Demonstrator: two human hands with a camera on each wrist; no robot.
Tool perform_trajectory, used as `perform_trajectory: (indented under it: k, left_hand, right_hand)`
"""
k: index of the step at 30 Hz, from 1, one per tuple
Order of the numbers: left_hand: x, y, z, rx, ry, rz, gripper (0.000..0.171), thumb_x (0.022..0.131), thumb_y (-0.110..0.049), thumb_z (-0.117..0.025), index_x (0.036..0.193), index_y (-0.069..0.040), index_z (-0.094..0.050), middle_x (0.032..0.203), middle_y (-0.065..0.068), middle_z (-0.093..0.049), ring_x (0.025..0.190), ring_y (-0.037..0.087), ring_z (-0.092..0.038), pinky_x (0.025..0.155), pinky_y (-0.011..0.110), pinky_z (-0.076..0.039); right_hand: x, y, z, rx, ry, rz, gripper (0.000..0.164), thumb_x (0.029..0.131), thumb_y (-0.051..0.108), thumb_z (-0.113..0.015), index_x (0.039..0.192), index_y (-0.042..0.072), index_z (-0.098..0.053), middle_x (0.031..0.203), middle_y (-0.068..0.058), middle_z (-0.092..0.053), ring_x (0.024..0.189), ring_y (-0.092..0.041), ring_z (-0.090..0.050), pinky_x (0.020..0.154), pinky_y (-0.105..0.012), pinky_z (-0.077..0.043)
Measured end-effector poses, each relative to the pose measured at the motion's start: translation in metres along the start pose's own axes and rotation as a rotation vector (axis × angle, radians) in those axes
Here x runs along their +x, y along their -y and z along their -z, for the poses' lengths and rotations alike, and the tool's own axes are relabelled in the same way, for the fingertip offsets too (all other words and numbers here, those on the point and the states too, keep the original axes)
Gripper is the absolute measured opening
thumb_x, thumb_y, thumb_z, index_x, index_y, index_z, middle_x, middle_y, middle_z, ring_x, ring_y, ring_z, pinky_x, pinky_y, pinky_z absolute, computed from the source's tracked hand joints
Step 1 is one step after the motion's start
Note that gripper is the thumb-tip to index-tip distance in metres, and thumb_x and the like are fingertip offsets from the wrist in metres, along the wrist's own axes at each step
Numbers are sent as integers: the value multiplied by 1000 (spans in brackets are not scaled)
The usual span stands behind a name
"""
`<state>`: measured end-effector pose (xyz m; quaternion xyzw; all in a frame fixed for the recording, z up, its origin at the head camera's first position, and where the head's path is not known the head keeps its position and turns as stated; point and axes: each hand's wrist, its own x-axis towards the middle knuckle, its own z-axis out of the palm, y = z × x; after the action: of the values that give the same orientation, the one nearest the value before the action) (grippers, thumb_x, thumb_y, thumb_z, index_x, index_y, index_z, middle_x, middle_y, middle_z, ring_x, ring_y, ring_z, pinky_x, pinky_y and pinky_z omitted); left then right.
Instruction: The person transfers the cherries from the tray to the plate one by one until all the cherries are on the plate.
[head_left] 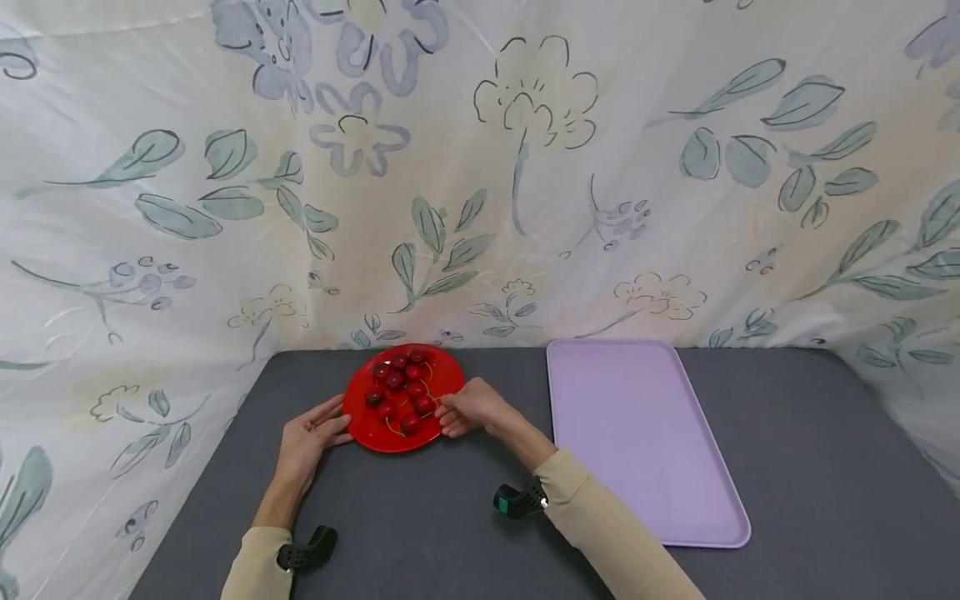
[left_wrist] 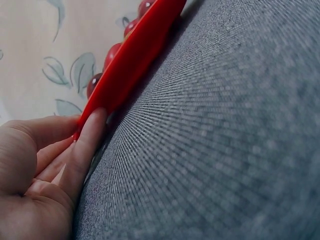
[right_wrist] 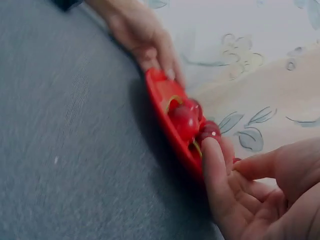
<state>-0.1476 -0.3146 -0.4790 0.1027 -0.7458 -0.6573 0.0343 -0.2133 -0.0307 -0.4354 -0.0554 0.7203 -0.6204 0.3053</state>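
A round red plate (head_left: 363, 433) carries several dark red cherries (head_left: 395, 381), some with green stems. At its left rim my left hand (head_left: 306, 440) pinches the edge, thumb above and fingers below, as the left wrist view shows from the side (left_wrist: 42, 165). My right hand (head_left: 474, 407) is at the right rim with curled fingers. Its thumb and forefinger pinch the stem of a cherry (head_left: 424, 406) near that edge. In the right wrist view the fingers (right_wrist: 215, 165) hide most of that cherry.
A lilac rectangular tray (head_left: 622, 417) lies to the right of the plate, partly under the right forearm. Both rest on a dark grey cloth-covered table (head_left: 420, 525). A floral curtain (head_left: 450, 167) hangs behind the table and at its sides.
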Motion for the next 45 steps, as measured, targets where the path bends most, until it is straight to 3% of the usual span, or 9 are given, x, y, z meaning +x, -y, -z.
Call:
perform_trajectory:
  k: [4,26,35,45]
  left_hand:
    - [0,2,1,-1,2,-1,53,97,-12,-63,144,1,-45,143,24,-48,89,10,-71,78,30,-60]
    - [0,-4,-2,-19,23,-23,53,97,-11,-63,144,3,-45,144,23,-47,93,8,-69,79,30,-60]
    - [1,0,1,-30,-8,-9,49,96,-9,-63,142,1,-48,141,24,-50,90,11,-71,77,31,-60]
    - [-1,3,1,-33,15,-16,51,96,-10,-63,143,2,-47,142,25,-48,91,11,-71,78,32,-60]
  right_hand:
    - [-3,-2,-2,-59,-43,-7,31,99,13,-59,84,-11,-71,62,-8,-65,48,-11,-62,49,-24,-58]
    - [-5,-8,-5,-52,-119,102,33,97,15,-62,79,-12,-69,62,-13,-67,46,-13,-63,51,-31,-60]
    - [-5,-7,-7,-32,-96,112,35,99,16,-59,84,-14,-68,65,-16,-68,50,-17,-66,53,-34,-61]
    - [-6,-11,-9,-31,-106,105,34,100,15,-57,83,-13,-68,64,-17,-68,51,-20,-67,52,-33,-60]
